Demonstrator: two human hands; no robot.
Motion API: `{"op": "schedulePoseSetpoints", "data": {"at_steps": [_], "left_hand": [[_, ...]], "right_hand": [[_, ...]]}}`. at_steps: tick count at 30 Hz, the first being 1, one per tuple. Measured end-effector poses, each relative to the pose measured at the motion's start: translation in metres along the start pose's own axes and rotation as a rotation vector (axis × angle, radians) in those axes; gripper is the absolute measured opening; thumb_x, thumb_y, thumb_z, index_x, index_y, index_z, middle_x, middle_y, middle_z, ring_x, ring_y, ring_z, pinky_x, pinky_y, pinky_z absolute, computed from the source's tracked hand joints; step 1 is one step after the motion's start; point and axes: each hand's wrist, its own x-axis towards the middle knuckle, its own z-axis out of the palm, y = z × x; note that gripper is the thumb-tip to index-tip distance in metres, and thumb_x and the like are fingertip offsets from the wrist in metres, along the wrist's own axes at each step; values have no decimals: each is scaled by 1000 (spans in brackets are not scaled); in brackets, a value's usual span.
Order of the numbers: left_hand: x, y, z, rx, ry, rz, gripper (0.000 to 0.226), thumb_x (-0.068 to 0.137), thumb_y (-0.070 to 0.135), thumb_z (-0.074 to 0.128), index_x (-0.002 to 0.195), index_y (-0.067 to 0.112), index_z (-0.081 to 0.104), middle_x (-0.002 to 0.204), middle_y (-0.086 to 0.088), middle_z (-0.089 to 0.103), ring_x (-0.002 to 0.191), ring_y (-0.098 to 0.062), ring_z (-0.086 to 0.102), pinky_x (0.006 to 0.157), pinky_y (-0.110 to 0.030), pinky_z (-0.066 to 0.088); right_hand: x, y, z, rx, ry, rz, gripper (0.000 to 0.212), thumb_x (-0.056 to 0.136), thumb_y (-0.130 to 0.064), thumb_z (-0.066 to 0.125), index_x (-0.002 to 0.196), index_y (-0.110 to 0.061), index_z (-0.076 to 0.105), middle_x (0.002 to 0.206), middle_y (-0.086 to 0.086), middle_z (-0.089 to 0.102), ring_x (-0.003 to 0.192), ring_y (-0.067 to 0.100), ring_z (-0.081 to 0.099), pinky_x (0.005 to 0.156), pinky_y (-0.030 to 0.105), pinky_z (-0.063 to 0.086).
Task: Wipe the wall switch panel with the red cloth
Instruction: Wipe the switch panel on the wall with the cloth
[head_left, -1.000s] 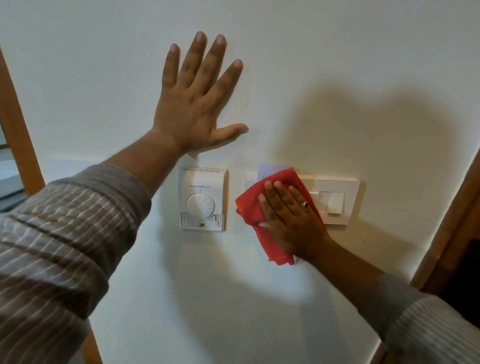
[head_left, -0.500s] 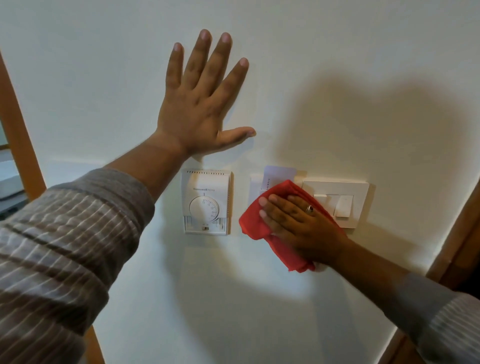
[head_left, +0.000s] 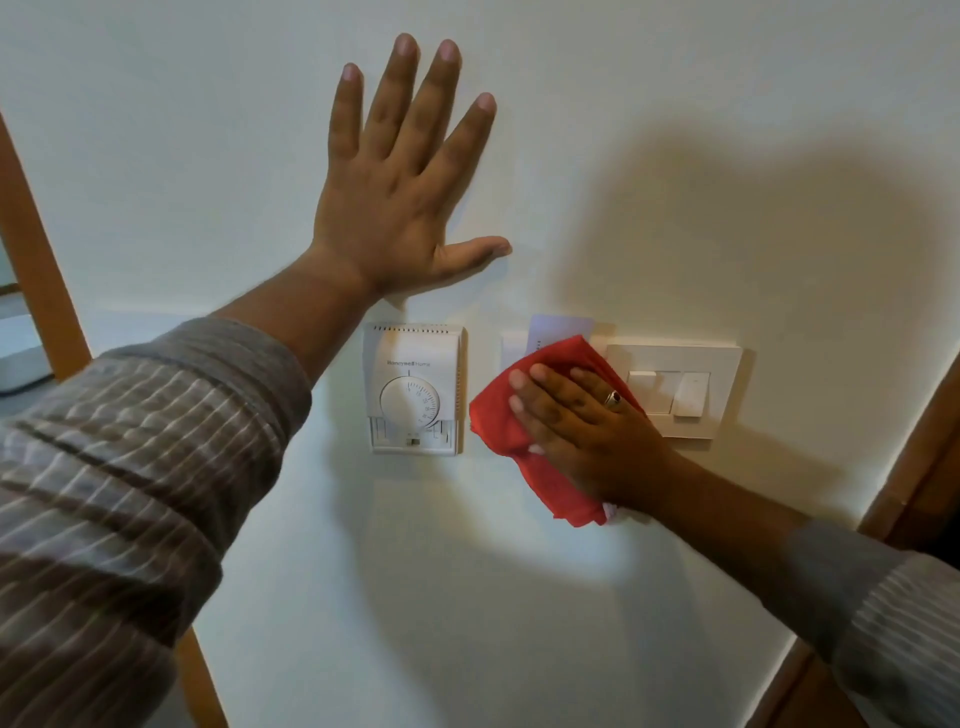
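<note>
The white switch panel (head_left: 691, 395) with rocker switches is mounted on the wall at centre right. My right hand (head_left: 582, 421) presses the red cloth (head_left: 498, 415) flat against the wall over a smaller plate just left of the panel, fingers pointing left; the cloth's lower end hangs below my palm. A pale card (head_left: 561, 327) sticks up behind the cloth. My left hand (head_left: 400, 182) rests flat on the bare wall higher up, fingers spread, holding nothing.
A white dial thermostat (head_left: 413, 389) sits on the wall left of the cloth. Wooden frames run along the left edge (head_left: 36, 260) and the lower right corner (head_left: 914, 467).
My right hand has slid the cloth slightly leftward and rotated so the fingers point more to the left, uncovering more of the switch panel. My left hand stays pressed on the wall.
</note>
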Motion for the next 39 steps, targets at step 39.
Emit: {"op": "schedulePoseSetpoints", "data": {"at_steps": [39], "left_hand": [[-5,5,-2,-18,-27,-46,105,85,90,35,159,14,32,162,-28,34,148,-54,32,116,-74,25]], "right_hand": [[-26,12,-4,-41,12,35,66,96,-43,60,148,-7,40,155,15,32,149,30,28,126,44,16]]}}
